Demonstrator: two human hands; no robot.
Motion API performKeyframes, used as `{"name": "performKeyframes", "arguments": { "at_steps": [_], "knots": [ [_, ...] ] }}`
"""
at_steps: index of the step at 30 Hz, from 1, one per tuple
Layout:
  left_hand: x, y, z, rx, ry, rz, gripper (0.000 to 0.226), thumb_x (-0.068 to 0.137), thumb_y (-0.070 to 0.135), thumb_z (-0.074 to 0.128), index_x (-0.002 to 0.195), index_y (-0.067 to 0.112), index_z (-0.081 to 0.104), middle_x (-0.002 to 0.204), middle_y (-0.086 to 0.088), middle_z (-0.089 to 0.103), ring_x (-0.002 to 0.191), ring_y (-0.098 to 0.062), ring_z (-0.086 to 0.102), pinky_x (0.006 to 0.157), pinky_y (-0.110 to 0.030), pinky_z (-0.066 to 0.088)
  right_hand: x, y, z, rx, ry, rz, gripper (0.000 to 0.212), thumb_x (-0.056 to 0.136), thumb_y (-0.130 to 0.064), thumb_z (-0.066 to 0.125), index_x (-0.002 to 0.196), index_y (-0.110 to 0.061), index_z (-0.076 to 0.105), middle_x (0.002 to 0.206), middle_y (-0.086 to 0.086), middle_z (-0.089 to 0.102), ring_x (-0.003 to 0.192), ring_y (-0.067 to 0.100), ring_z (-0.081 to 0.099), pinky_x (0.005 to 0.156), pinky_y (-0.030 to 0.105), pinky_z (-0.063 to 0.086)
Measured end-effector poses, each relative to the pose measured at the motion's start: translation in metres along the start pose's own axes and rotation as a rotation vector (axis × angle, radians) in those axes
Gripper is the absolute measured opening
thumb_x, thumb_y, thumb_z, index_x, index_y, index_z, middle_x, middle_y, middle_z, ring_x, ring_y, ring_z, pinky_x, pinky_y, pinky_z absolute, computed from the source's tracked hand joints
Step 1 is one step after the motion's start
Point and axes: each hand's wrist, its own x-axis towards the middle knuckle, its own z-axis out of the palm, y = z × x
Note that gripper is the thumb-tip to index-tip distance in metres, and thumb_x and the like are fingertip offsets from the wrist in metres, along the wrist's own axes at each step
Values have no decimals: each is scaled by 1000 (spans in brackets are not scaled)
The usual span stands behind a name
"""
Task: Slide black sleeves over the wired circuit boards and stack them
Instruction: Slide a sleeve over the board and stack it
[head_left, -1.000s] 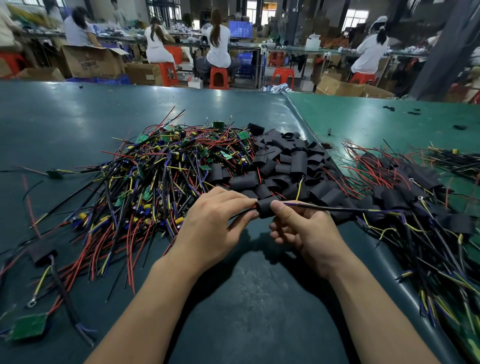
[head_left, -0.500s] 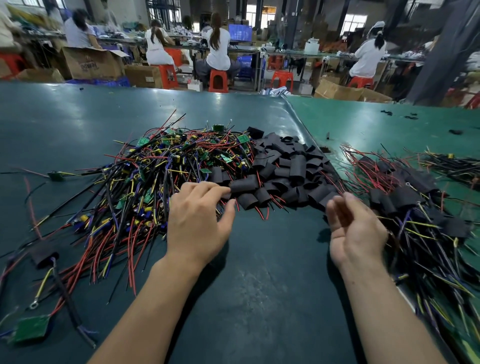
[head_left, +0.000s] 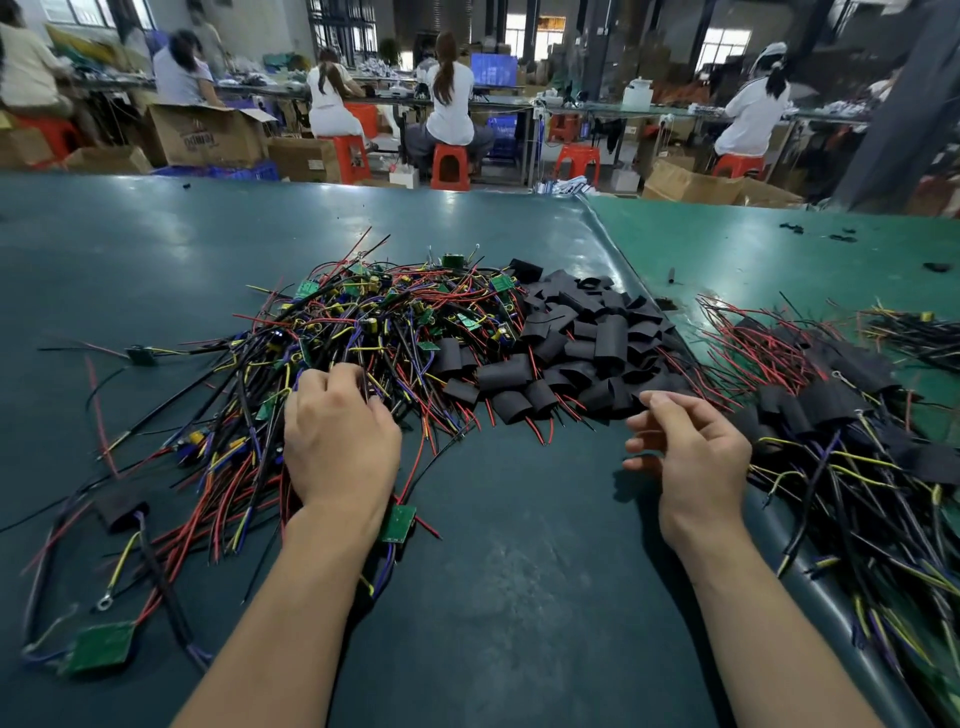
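Head view: the left hand (head_left: 340, 441) lay palm down on the heap of wired circuit boards (head_left: 363, 332), fingers curled into the wires; whether it gripped one could not be told. The right hand (head_left: 685, 457) hovered empty, fingers loosely curled. The black sleeves (head_left: 576, 343) lay just ahead, between both hands, nearer the right. Sleeved boards (head_left: 831, 415) were stacked to its right.

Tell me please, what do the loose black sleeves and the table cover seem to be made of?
The black sleeves look like matte soft plastic or rubber tubing, perhaps heat-shrink: they lie flattened and creased with no shine. The table cover looks like smooth dark green rubber or vinyl sheet: it has a dull gloss with light reflections, and a raised seam beside the lighter green sheet.
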Motion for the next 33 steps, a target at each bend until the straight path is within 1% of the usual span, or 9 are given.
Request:
{"name": "performKeyframes", "arguments": {
  "at_steps": [5,10,15,17,20,22,24,28,33],
  "knots": [
    [7,-8,0,-79,56,-73,36,92,23,63,123,6,57,116,-18,55,98,-37,55,84,-43,41,-2,-1,3,-22,-37,7,18,93,-6,60,79,-12,68,56,-3,63,42,11,53,36,20,42],
    [13,-12,1,-135,88,-81,20,93,28,58,96,12,70,85,-9,69,78,-25,54,72,-30,35,-5,-1,4,-84,-78,-11,16,94,-6,61,80,-10,68,57,-2,64,43,10,54,37,20,42],
    [0,12,-14,-483,339,169,19,92,26,56,91,7,54,68,-3,56,59,-29,56,58,-32,41,-10,4,8,-223,-130,-156,14,94,-6,61,84,-14,67,59,-1,64,46,9,55,43,24,44],
    [-15,26,-15,-561,217,359,17,91,25,59,88,9,56,65,1,55,54,-20,53,53,-32,43,-15,8,11,-352,-179,-293,15,92,-10,66,103,-20,64,66,0,66,52,15,58,50,31,49],
    [-43,43,-5,-568,-225,644,16,89,26,61,91,11,62,62,5,55,49,-16,49,50,-30,45,-17,15,11,-498,-297,-457,68,84,-14,75,142,-28,42,80,-4,67,57,13,61,55,25,51],
    [-55,48,2,-525,-399,783,17,89,27,62,97,12,67,70,1,66,56,-23,59,55,-33,49,-15,16,10,-493,-397,-497,75,82,-18,73,146,-35,38,87,-3,65,63,14,60,60,22,50],
    [-58,48,8,-456,-439,874,21,91,32,62,100,15,69,81,0,70,70,-25,64,63,-37,52,-12,17,9,-519,-417,-532,51,88,-23,65,137,-32,54,89,-1,65,71,14,61,70,34,54],
    [-48,41,15,-391,-451,735,47,98,49,43,85,12,68,83,3,62,84,-19,53,81,-40,45,-8,16,8,-438,-172,-406,29,101,-32,53,129,-29,62,89,-5,71,79,10,65,78,40,55],
    [-36,26,30,-78,-440,603,44,97,45,50,133,21,53,128,5,54,124,-16,38,106,-31,33,0,14,0,-631,-32,-383,44,101,-23,51,144,-22,43,122,2,59,123,26,51,105,40,40]
  ]
}}
